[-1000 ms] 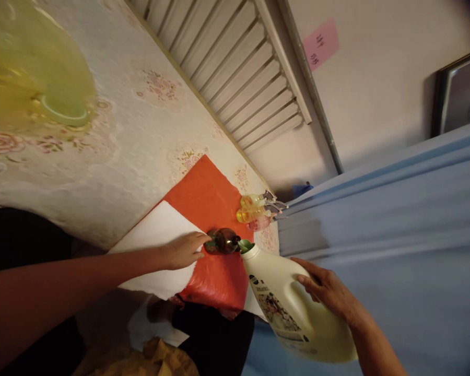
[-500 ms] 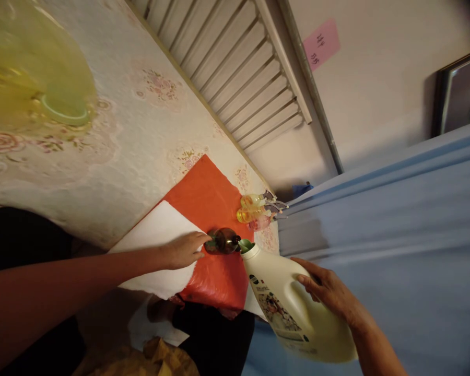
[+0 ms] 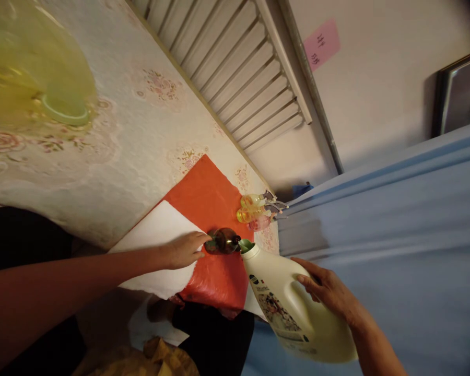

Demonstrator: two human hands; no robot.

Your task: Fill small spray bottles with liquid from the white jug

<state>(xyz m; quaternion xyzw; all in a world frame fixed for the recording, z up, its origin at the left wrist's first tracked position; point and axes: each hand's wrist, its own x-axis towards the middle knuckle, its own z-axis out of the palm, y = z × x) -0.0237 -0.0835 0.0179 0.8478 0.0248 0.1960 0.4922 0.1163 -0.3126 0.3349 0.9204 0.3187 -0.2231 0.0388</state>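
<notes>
A dark brown bottle [image 3: 223,241] stands over the red plastic sheet [image 3: 209,188]. My left hand [image 3: 186,250] has its fingers against the base end of this bottle, holding it steady; part of the grip is hidden. On the right, my right hand [image 3: 329,290] is wrapped round the handle of a large cream detergent jug [image 3: 293,308]. The jug is tilted, and its green-lined spout meets the mouth of the brown bottle. Whether liquid is flowing between them is too small to make out.
Beyond the brown bottle are several spray bottles [image 3: 254,211] with yellow and pink liquid. White paper [image 3: 156,235] lies partly on the red sheet. A yellow-green transparent container [image 3: 35,68] rests on the floral tablecloth [image 3: 125,136]. Blue curtain fabric [image 3: 395,224] hangs at right.
</notes>
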